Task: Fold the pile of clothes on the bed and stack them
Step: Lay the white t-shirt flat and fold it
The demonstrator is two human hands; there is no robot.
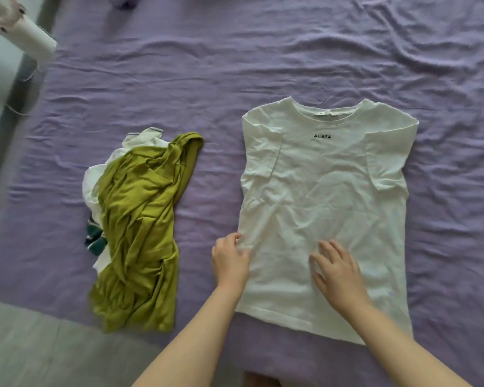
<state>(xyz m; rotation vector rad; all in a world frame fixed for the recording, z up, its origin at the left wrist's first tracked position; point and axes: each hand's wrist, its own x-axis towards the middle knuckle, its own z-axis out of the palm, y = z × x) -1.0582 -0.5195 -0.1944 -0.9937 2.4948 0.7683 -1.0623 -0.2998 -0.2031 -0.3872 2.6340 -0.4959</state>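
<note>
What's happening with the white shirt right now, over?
Left hand pinches shirt edge; right hand flat on it. White T-shirt spread, sleeves folded in. Green pile waits alongside, apart.

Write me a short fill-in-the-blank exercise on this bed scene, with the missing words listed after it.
1. The white T-shirt lies spread flat on a bedsheet coloured ____.
2. The crumpled green garment lies to the ____ of the T-shirt.
3. The right hand rests with fingers spread on the ____.
4. The left hand touches the T-shirt's ____ edge.

Missing words: purple; left; T-shirt; left
</note>
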